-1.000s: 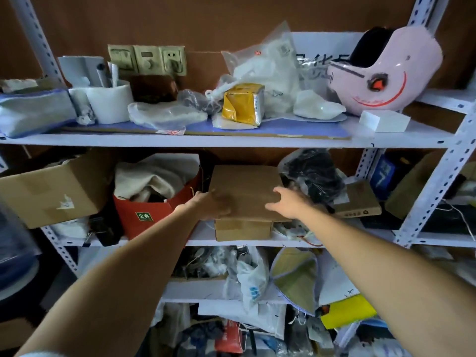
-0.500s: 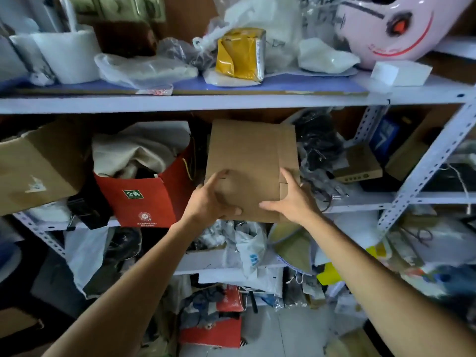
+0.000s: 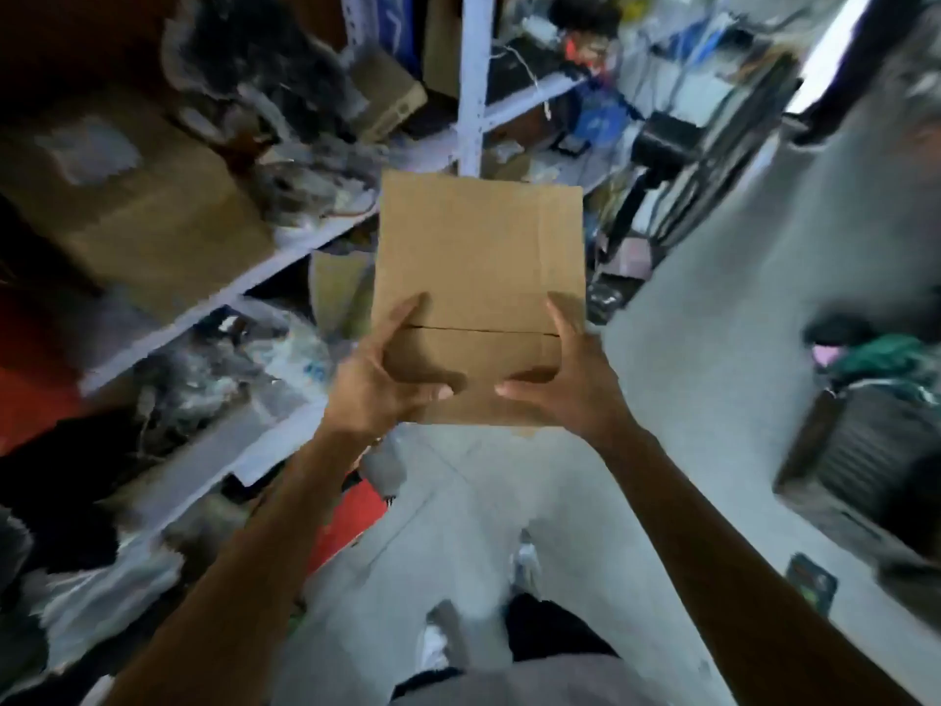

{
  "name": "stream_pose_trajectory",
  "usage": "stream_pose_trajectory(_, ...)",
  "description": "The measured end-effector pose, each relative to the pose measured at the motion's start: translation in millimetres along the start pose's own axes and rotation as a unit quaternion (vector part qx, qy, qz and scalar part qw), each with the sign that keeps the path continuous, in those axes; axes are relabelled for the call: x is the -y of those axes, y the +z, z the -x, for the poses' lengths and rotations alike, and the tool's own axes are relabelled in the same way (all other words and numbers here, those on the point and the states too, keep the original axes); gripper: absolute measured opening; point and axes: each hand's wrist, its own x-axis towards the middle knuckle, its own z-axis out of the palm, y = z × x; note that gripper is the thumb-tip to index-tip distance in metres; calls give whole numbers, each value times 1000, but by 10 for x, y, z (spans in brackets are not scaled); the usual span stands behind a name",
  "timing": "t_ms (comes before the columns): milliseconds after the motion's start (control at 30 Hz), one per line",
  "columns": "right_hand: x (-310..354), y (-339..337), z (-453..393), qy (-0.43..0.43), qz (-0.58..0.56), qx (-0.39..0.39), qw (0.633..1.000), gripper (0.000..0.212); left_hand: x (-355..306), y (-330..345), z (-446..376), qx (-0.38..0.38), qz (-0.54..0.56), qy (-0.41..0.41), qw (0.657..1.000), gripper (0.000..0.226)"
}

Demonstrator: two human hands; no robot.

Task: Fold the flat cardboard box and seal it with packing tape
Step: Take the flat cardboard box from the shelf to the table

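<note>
Shelf rack (image 3: 244, 287) now sits off to the left, blurred; a second ago the flat cardboard box (image 3: 481, 257) lay on its middle shelf, now it's out and held in mid-air over the grey floor (image 3: 687, 400), view swung away from the shelves. Left hand (image 3: 379, 387) grips the lower left edge, thumb curled over the front. Right hand (image 3: 568, 382) grips the lower right edge the same way. Box is flat, flap slit visible between the thumbs. Retrieval looks done; next is opening it up. No tape in view.
</note>
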Motion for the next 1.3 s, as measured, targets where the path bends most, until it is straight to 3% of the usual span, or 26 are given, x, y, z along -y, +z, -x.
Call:
stream_pose_trajectory(133,-838,-633,662,99,-40,-120,987,107,-395,1075,-22,99,25,59,993,108)
stream_pose_trajectory(300,-1877,-1230,1777,228,-61,-255,938,102,-901,2527,247,220,40,105,969,90)
stream_pose_trajectory(433,-2592,-1434,2668,331,-88,-318,884,100,-1205,3548,600,345,40,136,928,84)
stream_pose_trajectory(667,-3366,-1633,3900,452,-138,-453,756,101,-1858,5104,1173,530,20,210,821,86)
stream_pose_trajectory(900,-3823,-1958,4304,501,-147,-535,664,99,-2402,6204,1399,622,2,255,741,92)
stream_pose_trajectory(1067,-4364,-2328,4356,531,-134,-564,619,100,-2681,7105,1404,656,-4,289,698,106)
stream_pose_trajectory(1300,-4970,-3028,4450,584,-127,-578,556,101,-3257,8297,1421,715,-6,328,617,106)
